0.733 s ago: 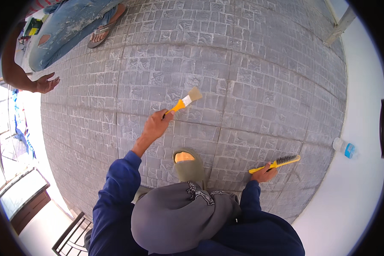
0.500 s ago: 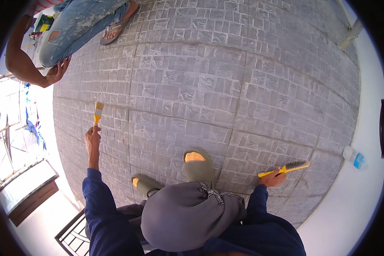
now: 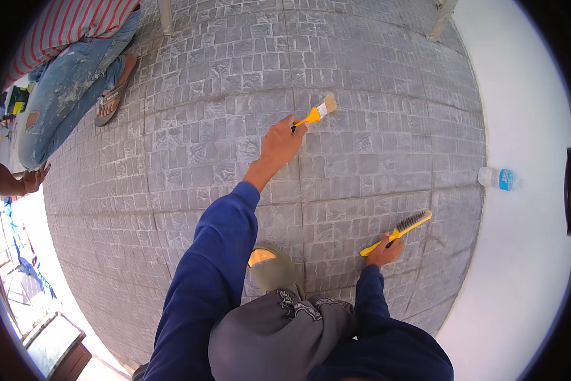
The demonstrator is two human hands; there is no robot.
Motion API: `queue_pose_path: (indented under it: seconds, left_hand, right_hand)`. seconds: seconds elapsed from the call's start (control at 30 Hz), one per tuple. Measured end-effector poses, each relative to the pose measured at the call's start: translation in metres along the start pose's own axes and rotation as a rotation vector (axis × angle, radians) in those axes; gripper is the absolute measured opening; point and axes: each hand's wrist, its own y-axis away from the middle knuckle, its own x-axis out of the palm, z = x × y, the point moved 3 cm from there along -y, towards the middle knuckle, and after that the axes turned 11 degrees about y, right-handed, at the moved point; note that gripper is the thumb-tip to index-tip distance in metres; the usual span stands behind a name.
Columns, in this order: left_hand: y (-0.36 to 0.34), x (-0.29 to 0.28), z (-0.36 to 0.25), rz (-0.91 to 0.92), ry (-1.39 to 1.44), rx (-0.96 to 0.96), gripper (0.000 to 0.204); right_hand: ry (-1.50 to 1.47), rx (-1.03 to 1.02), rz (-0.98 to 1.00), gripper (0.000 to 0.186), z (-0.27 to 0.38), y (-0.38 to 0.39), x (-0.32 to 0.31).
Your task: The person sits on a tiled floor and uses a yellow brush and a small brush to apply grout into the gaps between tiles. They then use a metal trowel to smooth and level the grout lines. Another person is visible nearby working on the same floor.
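My left hand (image 3: 280,143) is closed on a yellow-handled paintbrush (image 3: 314,114) with pale bristles, reaching out over grey stone-patterned paving (image 3: 361,152). Lower right, my right hand (image 3: 385,253) grips a yellow wire brush (image 3: 410,222), its dark bristles facing up. Between my two arms shows one olive slipper (image 3: 272,272), beside my grey-trousered knee (image 3: 253,343).
At the upper left a co-worker (image 3: 73,95) in torn jeans and a striped shirt rests a hand (image 3: 34,180) by the knee. A plastic bottle (image 3: 493,177) lies by the white wall (image 3: 520,267) at the right. Posts (image 3: 443,19) stand at the top.
My left hand swung left, then up and to the right with the paintbrush. The co-worker's hand has dropped to the knee. The whole view has shifted.
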Motion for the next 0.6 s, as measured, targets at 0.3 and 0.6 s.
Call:
queue_pose_path:
  seconds: [0.3,0.6]
  left_hand:
    - [0.007,-0.185,0.147,-0.37,-0.15,-0.194,0.035]
    - [0.163,-0.278,0.178,-1.086,0.3,-0.258,0.034]
  right_hand:
    - [-0.018,0.003,0.017,0.033,0.005,-0.002,-0.005]
    - [-0.025,0.027,0.008,0.031,0.013,-0.005,-0.009]
